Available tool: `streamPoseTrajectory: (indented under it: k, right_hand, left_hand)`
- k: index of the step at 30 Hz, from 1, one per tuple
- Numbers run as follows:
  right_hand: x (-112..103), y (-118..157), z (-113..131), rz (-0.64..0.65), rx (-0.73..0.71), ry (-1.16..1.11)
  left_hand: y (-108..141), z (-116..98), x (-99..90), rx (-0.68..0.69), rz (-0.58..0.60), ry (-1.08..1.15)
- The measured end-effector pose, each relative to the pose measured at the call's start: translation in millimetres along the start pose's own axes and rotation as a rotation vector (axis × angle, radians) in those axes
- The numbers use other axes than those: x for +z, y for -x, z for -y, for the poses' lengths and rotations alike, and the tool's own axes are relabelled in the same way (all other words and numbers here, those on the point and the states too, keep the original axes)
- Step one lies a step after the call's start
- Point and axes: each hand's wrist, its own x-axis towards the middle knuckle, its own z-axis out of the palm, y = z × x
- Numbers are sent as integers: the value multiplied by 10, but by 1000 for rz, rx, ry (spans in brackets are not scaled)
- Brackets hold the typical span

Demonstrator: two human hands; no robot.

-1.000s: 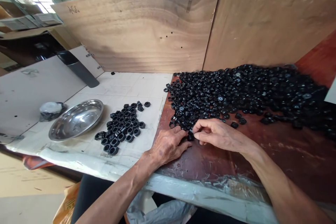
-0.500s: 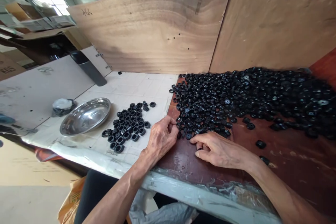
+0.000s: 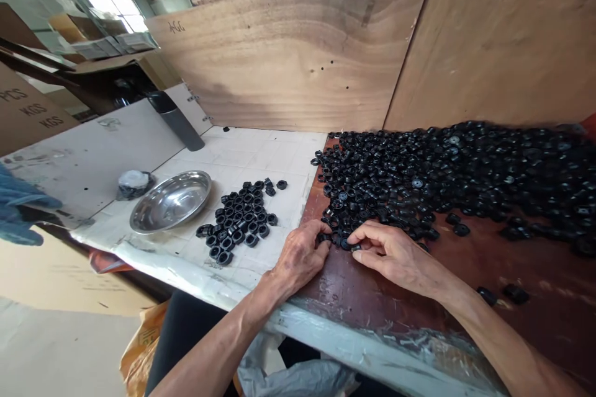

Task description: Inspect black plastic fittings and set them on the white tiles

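Observation:
A large heap of small black ring-shaped parts point(image 3: 419, 180) lies on the dark red board point(image 3: 400, 285). At the heap's near left edge, my left hand point(image 3: 305, 254) pinches a black part between thumb and fingers. Just to its right, my right hand point(image 3: 393, 254) has thumb and forefinger closed around a small black piece, beside another round part. On the white covering point(image 3: 261, 158) to the left, a smaller cluster of black rings point(image 3: 239, 217) lies mostly flat, with openings showing.
A shiny metal bowl point(image 3: 171, 201) stands left of the cluster, with a plastic-wrapped bundle point(image 3: 134, 183) beside it. A dark bottle point(image 3: 177, 121) leans on the low side panel. Tall plywood point(image 3: 288, 56) closes the back. A blue cloth-like item point(image 3: 21, 205) shows far left.
The view has swung left. My right thumb and forefinger have come together on a black piece, and a loose part near my right wrist has shifted.

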Motion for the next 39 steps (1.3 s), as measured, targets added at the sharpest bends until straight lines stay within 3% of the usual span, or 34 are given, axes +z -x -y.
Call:
streamPoseTrajectory:
  k: [5, 7, 10, 14, 18, 24, 31, 39]
  right_hand:
    - [87, -32, -1, -69, 107, -260]
    - [105, -48, -1, -90, 125, -366]
    - [125, -70, 12, -66, 109, -492]
    - [155, -73, 33, -18, 103, -556]
    - [192, -64, 30, -11, 56, -572]
    - [257, -55, -15, -177, -69, -315]
    - [255, -31, 54, -242, -207, -94]
    - [240, -26, 59, -297, -126, -165]
  left_hand:
    - [-35, -140, -99, -264, 82, 661]
    - [-41, -181, -127, -303, 147, 887]
    - [-44, -192, -140, -322, 196, 1039]
    - [-45, -168, -126, -347, 219, 1081]
    - [-47, -183, -106, -352, 162, 1046]
    - [-35, -251, -99, -329, 49, 923]
    - [-16, -318, -151, -265, 56, 828]
    - [1, -367, -131, -293, 62, 857]
